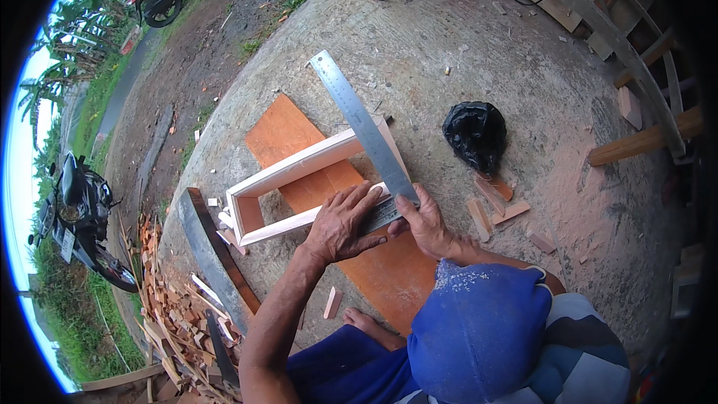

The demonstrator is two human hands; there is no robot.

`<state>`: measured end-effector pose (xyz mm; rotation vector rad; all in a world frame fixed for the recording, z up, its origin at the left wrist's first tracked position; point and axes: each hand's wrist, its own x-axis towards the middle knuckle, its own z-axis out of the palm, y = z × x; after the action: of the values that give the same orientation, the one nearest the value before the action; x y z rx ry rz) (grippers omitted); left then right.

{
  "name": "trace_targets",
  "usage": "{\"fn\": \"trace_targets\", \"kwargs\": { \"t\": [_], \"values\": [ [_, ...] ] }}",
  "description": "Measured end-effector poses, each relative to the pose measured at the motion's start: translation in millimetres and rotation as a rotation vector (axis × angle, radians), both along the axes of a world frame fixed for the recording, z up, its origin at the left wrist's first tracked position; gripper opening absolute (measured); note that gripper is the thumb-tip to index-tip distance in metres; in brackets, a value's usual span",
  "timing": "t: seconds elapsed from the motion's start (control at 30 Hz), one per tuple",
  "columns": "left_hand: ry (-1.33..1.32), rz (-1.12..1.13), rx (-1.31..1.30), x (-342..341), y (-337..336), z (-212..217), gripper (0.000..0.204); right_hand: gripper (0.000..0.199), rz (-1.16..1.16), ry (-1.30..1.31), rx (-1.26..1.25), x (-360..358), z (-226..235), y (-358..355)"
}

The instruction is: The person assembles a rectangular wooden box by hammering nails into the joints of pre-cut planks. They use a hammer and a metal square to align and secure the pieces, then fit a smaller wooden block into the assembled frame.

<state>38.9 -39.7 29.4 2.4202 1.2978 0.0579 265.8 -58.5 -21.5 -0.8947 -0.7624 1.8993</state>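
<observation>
A steel carpenter's square (359,120) lies across a pale rectangular wooden frame (295,161), its long blade pointing away from me. My right hand (428,226) grips the square near its corner, with the thumb on the metal. Spread over the frame's near rail, my left hand (340,223) presses the square's shorter arm (383,215) against the wood, thumb on the near side. Some of the fingers of both hands are hidden. Beneath the frame, an orange-brown board (389,280) lies on the concrete and shows at both sides.
A black plastic bag (476,135) and wood offcuts (493,202) lie to the right, beside sawdust (568,206). At left are a dark-faced plank (213,254) and a heap of scraps (176,337). Wooden structures (643,138) stand far right; a motorcycle (78,217) is parked left.
</observation>
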Motion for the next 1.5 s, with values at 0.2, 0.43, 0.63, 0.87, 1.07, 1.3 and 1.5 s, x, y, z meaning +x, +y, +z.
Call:
{"fn": "trace_targets", "kwargs": {
  "t": [0.2,0.43,0.63,0.87,1.07,1.3,1.5],
  "values": [
    [0.007,0.048,0.05,-2,-3,-17,0.097,0.047,0.038,-0.02,-0.07,-20,-17,-7],
    [-0.045,0.012,0.021,-10,9,-25,0.088,0.046,0.087,0.005,-0.151,-19,-20,6],
    [-0.142,-0.028,0.076,-8,12,-26,0.079,0.047,0.135,-0.07,-0.141,-16,-15,11],
    [-0.133,-0.015,0.064,-7,10,-20,0.078,0.047,0.125,-0.064,-0.121,-17,-17,11],
    [-0.115,0.0,0.058,-6,10,-20,0.077,0.047,0.119,-0.062,-0.104,-16,-15,11],
    [-0.11,0.006,0.071,-6,9,-21,0.074,0.05,0.101,-0.057,-0.093,-16,-14,12],
    [-0.123,0.006,0.053,-6,10,-20,0.073,0.052,0.09,-0.048,-0.101,-18,-13,10]
  ]
}}
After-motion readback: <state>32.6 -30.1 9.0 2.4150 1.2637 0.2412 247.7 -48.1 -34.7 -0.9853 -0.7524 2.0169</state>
